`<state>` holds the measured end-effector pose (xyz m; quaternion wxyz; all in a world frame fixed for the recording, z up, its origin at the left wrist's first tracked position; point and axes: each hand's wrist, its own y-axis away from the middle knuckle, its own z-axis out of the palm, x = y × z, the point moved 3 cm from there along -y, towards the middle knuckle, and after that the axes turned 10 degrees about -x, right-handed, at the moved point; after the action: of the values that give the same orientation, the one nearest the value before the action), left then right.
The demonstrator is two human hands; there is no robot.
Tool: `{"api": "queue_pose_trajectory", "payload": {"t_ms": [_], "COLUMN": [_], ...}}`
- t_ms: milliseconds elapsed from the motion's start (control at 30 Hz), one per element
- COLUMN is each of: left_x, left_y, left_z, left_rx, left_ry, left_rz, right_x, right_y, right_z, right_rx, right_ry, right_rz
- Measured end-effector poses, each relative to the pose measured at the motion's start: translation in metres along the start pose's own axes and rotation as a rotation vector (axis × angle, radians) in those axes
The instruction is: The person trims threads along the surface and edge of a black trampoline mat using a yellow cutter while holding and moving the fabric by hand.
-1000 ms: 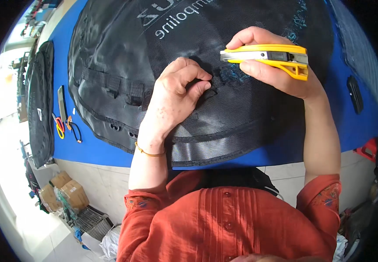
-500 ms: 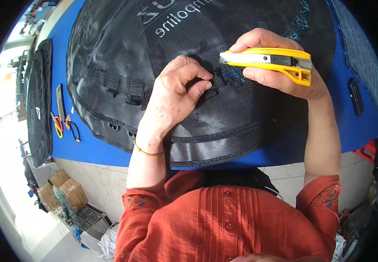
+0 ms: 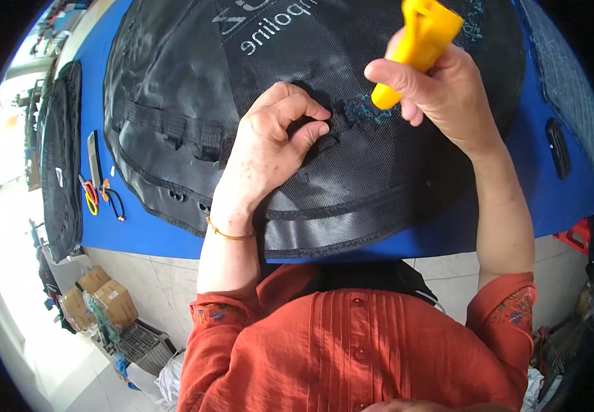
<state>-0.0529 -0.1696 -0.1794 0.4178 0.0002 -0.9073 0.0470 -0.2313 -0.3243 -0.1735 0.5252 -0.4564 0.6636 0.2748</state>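
A black mesh trampoline mat (image 3: 359,172) with white lettering lies folded before me. My left hand (image 3: 269,141) rests on it, thumb and forefinger pinched on a small bit of black fabric at the mat's surface. Beside those fingertips is a patch of loose blue threads (image 3: 372,113). Raised above the mat to the right, my right hand (image 3: 448,96) is closed around a yellow utility knife (image 3: 420,51). The knife is tilted, its yellow back toward me; its blade is not visible.
The mat covers much of a blue table (image 3: 517,206). Scissors (image 3: 91,196) and a narrow flat dark tool (image 3: 94,158) lie at the left, near another folded black mat (image 3: 63,165). A black object (image 3: 558,150) lies at the right. Cardboard boxes (image 3: 108,299) stand on the floor.
My right hand has risen away from the blue threads and turned the knife from lying sideways to a steep tilt. The left hand keeps its pinch in nearly the same place.
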Motion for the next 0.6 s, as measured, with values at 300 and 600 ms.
{"api": "queue_pose_trajectory", "payload": {"t_ms": [300, 600], "left_x": [0.001, -0.001], "left_y": [0.001, 0.001], "left_z": [0.001, 0.001], "left_rx": [-0.001, 0.005], "left_ry": [0.007, 0.026], "left_rz": [-0.017, -0.012], "right_x": [0.000, 0.012], "right_y": [-0.001, -0.002], "right_z": [0.004, 0.009], "right_rx": [0.005, -0.069], "right_ry": [-0.217, -0.113], "right_rz": [0.033, 0.011]}}
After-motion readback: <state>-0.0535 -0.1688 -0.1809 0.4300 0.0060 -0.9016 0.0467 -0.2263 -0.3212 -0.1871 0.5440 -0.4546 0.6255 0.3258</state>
